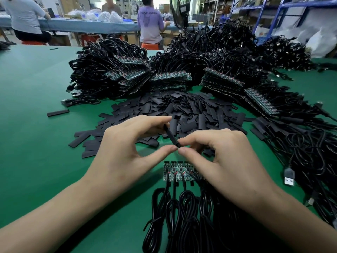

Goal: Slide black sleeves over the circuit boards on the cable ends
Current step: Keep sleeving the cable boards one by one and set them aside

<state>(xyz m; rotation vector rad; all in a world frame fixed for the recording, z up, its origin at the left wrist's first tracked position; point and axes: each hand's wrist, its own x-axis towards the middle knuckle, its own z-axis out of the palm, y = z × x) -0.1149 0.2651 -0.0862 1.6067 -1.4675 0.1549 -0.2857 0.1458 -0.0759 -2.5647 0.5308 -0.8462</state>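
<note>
Two hands, one black sleeve [171, 135], pinched above the waiting boards.

Left hand [125, 143] holds the sleeve between forefinger and thumb, and the right hand [224, 156] nips its near end; both are closed on it, likely squeezing the flat tube so its mouth opens. Just below the grip lie four bare circuit boards [177, 170] side by side on their cables [182, 207], probably lined up so each can be sleeved in turn. Beyond the grip, spare sleeves lie loose in a heap [182, 110] on the green table [36, 106]; no tray or bin near the grip holds them.
</note>
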